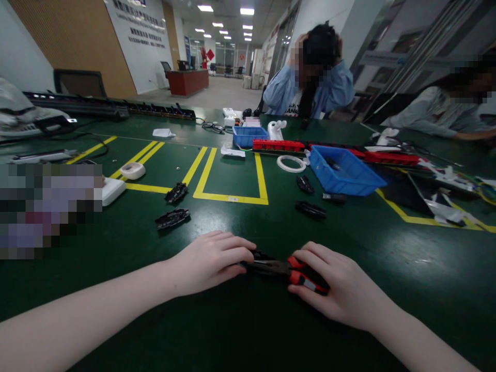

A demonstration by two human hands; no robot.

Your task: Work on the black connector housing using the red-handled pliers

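Red-and-black pliers (306, 279) are gripped by their handles in my right hand (337, 284), low over the green table (240, 330). Their jaws point left, toward my left hand (217, 258). The fingers of that hand are closed on a small black part (263, 255), mostly hidden by the fingertips and the jaws. Whether the jaws bite on it cannot be made out. Two black parts (172, 219) (176, 192) lie beyond my left hand. Several more black pieces (310, 209) lie beyond my right hand.
A large blue bin (344, 173) stands at the right, a smaller blue bin (250, 136) farther back. Tape rolls (291, 164) (133, 171), a white box (112, 191) and red strips (279, 145) lie about. One person (310, 88) sits across the table, another (437, 108) at the right.
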